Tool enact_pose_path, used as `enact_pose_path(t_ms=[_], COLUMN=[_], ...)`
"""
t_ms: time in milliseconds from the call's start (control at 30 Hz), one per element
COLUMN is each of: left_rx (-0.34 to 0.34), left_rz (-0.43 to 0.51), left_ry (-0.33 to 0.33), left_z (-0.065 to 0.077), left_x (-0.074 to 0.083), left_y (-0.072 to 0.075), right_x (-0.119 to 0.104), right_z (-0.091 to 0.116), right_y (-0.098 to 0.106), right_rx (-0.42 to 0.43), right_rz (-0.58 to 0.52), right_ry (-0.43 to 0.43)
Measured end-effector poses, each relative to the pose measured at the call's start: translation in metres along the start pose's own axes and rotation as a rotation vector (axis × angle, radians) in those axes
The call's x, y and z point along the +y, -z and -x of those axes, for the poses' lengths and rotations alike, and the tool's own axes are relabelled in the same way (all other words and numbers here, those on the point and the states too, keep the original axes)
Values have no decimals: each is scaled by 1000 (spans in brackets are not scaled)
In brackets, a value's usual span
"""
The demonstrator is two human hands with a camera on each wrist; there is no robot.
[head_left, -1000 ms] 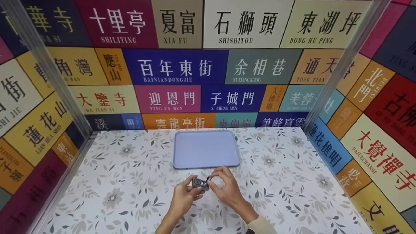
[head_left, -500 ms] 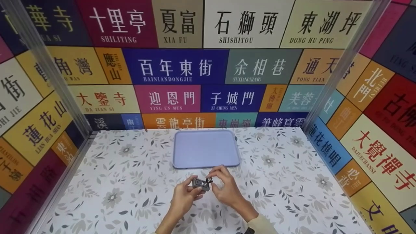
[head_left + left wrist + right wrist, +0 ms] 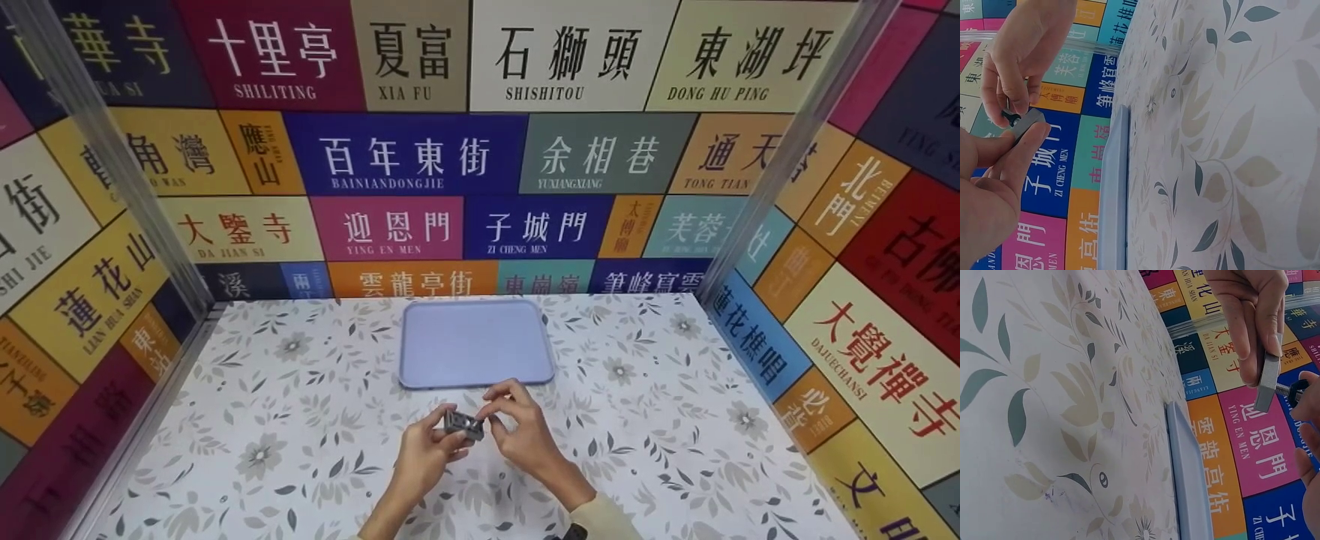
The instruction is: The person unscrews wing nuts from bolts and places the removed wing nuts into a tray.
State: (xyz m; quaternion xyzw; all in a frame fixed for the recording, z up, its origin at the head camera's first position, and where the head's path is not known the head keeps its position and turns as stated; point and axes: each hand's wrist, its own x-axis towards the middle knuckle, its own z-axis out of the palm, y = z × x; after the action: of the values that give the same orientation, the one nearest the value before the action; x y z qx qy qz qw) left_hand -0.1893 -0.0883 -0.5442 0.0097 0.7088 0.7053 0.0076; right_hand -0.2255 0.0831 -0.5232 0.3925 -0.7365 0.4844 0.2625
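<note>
Just in front of the tray, my left hand [image 3: 421, 454] holds a small grey block [image 3: 459, 425] with holes in its face, pinched between thumb and fingers. My right hand [image 3: 527, 439] is at the block's right side. In the right wrist view, a threaded metal screw [image 3: 1283, 390] with a black knob [image 3: 1296, 391] stands against the block's side, and the right fingertips pinch that knob. How deep the screw sits in the block cannot be told. The left wrist view shows the black knob [image 3: 1010, 117] between the right fingers and the block.
A pale blue-purple tray [image 3: 477, 345] lies on the table beyond both hands. The table has a white leaf-patterned cover [image 3: 315, 420]. Walls of coloured panels with lettering [image 3: 405, 154] enclose the back and sides, with clear strips at the corners.
My right fingers have shifted around the knob, which showed more half a second ago and is now mostly hidden by the fingertips in the head view. The left hand and block stay still.
</note>
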Motion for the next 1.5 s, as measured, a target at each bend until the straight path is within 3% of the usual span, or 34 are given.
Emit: enact_pose_path(t_ms=[200, 333, 500, 700, 1100, 1500], left_rx=[-2, -5, 4, 28, 22, 20], left_rz=[6, 6, 5, 0, -22, -19], left_ry=[13, -2, -6, -3, -2, 1], left_z=[0, 0, 0, 0, 0, 1], left_x=[1, 1, 1, 1, 0, 0], left_y=[-1, 0, 0, -1, -1, 0], right_x=[12, 26, 35, 37, 37, 37], right_z=[6, 12, 17, 22, 27, 25], right_y=[-4, -6, -2, -1, -6, -4], right_rx=[7, 67, 149, 177, 42, -45], right_rz=[5, 47, 99, 173, 224, 107], right_ry=[9, 13, -37, -91, -135, -89])
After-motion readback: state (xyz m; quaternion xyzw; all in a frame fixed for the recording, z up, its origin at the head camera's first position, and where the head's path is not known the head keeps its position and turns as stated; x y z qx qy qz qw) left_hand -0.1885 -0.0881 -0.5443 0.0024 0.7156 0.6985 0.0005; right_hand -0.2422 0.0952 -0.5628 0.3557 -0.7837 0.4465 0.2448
